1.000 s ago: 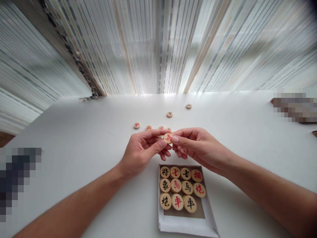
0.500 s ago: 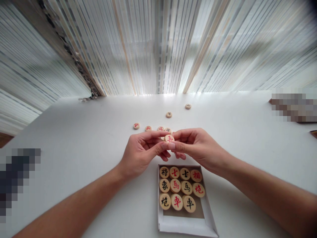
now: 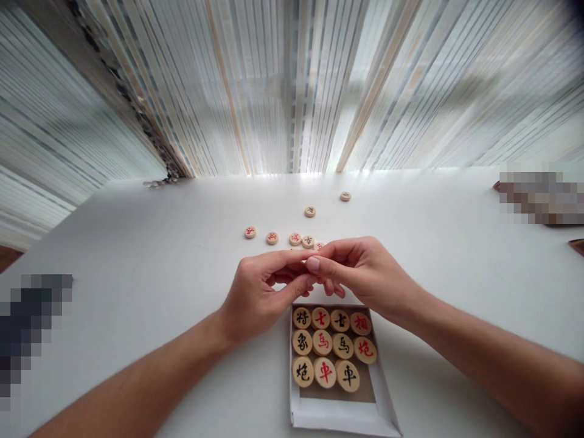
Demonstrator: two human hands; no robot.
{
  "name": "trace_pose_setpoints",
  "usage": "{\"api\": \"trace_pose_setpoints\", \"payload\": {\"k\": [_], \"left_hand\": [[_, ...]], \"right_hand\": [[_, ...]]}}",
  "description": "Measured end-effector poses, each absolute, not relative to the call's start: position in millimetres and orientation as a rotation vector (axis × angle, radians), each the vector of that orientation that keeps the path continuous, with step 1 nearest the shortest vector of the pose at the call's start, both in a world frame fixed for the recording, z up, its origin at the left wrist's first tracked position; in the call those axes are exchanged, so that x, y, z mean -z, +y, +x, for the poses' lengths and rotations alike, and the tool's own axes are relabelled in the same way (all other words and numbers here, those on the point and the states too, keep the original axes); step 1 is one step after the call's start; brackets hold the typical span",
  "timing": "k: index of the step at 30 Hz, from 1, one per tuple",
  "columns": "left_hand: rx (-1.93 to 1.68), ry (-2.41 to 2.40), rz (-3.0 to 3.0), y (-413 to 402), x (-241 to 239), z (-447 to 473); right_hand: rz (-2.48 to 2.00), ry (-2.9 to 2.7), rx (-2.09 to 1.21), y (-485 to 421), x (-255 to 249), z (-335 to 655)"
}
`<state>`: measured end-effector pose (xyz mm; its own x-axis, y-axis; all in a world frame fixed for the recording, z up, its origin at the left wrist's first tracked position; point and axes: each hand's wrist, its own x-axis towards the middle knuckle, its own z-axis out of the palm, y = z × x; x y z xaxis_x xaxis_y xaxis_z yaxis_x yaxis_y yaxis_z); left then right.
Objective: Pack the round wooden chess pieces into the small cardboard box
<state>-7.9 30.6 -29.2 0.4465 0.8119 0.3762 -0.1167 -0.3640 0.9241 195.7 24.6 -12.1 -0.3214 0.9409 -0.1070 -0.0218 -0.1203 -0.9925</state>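
Note:
My left hand (image 3: 262, 289) and my right hand (image 3: 360, 267) meet above the table, just beyond the open box. Both are curled, with thumbs and fingertips touching or overlapping. Whatever lies between the fingertips is hidden; no piece face shows there. Directly below my hands is a shallow white box (image 3: 337, 420) holding rows of round wooden xiangqi pieces with red and black characters. Its nearest row ends with a black-marked piece (image 3: 348, 376), and bare box floor shows beside and below it. Just past my fingers lie a black-marked piece (image 3: 308, 241) and a partly covered red-marked one (image 3: 319, 246).
Three red-marked pieces lie left of centre, one of them at the left end (image 3: 250, 232). Two black-marked pieces lie farther off, one nearer (image 3: 310, 212), one at the back (image 3: 345, 196). A string curtain (image 3: 274, 91) hangs behind the white table (image 3: 182, 255). Blurred patches cover objects at both sides.
The red-marked soldier piece that showed between both hands' fingertips is out of sight now. My left thumb has moved down a little, and my right thumb covers the spot.

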Motion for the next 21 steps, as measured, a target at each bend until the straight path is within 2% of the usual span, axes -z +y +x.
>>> {"api": "trace_pose_setpoints", "payload": {"k": [11,21], "left_hand": [[-1.120,0.663,1.478,33.9,26.1,-6.9],[-1.158,0.644,1.603,33.0,28.9,-8.0]], "right_hand": [[-0.883,-1.319,-1.658,24.9,10.0,195.0],[-1.002,-1.334,-1.585,24.6,9.3,196.0]]}}
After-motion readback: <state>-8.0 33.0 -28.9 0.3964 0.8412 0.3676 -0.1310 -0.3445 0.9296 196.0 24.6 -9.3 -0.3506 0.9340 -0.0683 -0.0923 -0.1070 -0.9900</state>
